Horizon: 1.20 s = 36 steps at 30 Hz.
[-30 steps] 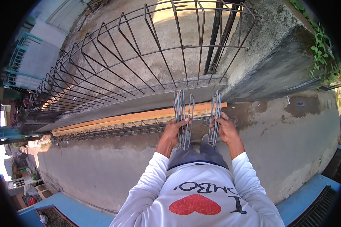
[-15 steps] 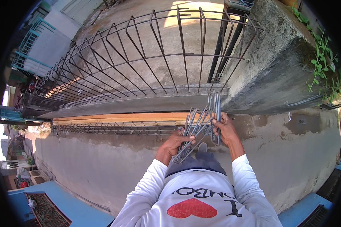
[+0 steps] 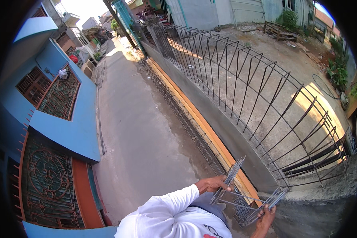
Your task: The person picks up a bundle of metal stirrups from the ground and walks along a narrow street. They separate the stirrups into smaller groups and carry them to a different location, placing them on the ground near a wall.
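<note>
Grey metal wire, bent into narrow frames, fills both bare hands, one bundle to each. The left hand (image 3: 215, 184) is closed around a slim, tilted left-hand bundle (image 3: 235, 169). The right hand (image 3: 268, 215), lower and farther right, grips the underside of a second one, the right-hand bundle (image 3: 277, 195). The frames in each are packed too closely to count. At least one thin grey rod (image 3: 244, 196) spans the gap between the two bundles; how its ends join them cannot be told. One white long sleeve (image 3: 182, 197) leads back from the left hand.

Beneath and ahead of the hands run orange-brown timber planks (image 3: 204, 123), at least two, lying side by side. Just left of them, stretching away past the left hand, lies one long, dark steel-bar cage (image 3: 177, 112). Right of the planks stands one low grey concrete wall (image 3: 226, 129), and beyond it, up and right of the hands, a second, larger cage of rusty-brown bars (image 3: 248, 82), its many loops blurring together at the far end. Well left of both hands, across grey pavement (image 3: 135, 139), one blue-walled house (image 3: 81, 133) shows two scrolled metal grilles (image 3: 47, 183).
</note>
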Each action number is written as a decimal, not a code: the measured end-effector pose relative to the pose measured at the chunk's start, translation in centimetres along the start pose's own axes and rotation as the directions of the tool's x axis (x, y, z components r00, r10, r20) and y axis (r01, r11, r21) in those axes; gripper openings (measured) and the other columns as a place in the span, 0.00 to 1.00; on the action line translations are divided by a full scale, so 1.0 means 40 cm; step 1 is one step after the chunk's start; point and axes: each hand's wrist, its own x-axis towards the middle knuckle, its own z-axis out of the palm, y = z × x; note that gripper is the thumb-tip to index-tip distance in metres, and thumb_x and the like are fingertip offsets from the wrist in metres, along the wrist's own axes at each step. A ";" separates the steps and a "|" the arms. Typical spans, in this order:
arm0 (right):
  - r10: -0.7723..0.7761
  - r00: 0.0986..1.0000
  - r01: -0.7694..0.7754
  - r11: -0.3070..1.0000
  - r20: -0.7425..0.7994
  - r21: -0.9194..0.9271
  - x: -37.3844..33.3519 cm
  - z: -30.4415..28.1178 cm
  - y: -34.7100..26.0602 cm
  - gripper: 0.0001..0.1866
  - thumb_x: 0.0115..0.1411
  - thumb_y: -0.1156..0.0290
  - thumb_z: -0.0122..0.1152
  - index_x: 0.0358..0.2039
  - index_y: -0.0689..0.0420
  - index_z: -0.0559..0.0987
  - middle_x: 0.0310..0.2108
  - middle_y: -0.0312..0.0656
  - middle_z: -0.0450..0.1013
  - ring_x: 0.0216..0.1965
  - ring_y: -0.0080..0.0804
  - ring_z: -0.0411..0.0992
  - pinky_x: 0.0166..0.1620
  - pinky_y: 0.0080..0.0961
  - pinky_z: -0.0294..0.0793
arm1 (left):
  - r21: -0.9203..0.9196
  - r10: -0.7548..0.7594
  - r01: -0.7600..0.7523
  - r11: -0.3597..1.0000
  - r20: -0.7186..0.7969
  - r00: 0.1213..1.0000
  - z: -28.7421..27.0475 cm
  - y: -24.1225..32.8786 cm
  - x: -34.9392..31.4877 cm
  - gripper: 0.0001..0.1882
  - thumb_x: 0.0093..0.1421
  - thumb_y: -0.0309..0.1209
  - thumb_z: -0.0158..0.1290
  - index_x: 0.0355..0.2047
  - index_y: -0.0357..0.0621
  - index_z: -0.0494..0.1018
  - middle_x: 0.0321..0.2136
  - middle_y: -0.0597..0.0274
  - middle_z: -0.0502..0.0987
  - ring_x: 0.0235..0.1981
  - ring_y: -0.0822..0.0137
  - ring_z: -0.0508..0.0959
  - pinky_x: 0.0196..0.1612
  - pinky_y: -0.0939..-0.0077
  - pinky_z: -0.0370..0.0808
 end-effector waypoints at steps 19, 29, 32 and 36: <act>0.175 0.949 -0.044 0.898 0.263 -0.439 -0.111 0.113 -0.101 0.18 0.64 0.73 0.61 0.54 0.59 0.72 0.33 0.39 0.77 0.21 0.20 0.67 0.22 0.19 0.65 | -0.085 0.087 -0.298 0.951 -0.850 0.520 -0.110 -0.073 -0.112 0.13 0.62 0.38 0.64 0.41 0.42 0.81 0.33 0.67 0.83 0.20 0.79 0.69 0.20 0.80 0.66; 0.312 0.884 -0.167 0.906 0.348 -0.389 -0.115 0.170 0.065 0.10 0.60 0.84 0.62 0.40 0.59 0.73 0.30 0.41 0.77 0.19 0.22 0.69 0.21 0.20 0.67 | -0.186 -0.056 -0.119 0.975 -0.728 0.683 0.017 -0.120 0.047 0.13 0.59 0.28 0.66 0.43 0.41 0.77 0.36 0.57 0.85 0.26 0.76 0.82 0.20 0.82 0.69; 0.330 0.872 -0.169 0.896 0.361 -0.411 -0.141 0.178 0.076 0.10 0.60 0.83 0.62 0.39 0.59 0.72 0.29 0.41 0.77 0.20 0.22 0.69 0.22 0.20 0.67 | -0.179 0.010 -0.212 0.961 -0.741 0.671 -0.075 -0.188 0.094 0.12 0.61 0.30 0.64 0.43 0.41 0.78 0.35 0.59 0.85 0.24 0.78 0.80 0.18 0.82 0.69; 0.375 0.847 -0.276 0.915 0.376 -0.293 -0.126 0.161 0.089 0.09 0.61 0.82 0.61 0.38 0.57 0.72 0.30 0.41 0.77 0.20 0.21 0.69 0.22 0.20 0.66 | -0.187 -0.028 -0.147 0.971 -0.703 0.711 -0.082 -0.148 0.056 0.09 0.61 0.35 0.64 0.34 0.43 0.82 0.26 0.66 0.83 0.16 0.79 0.71 0.16 0.79 0.65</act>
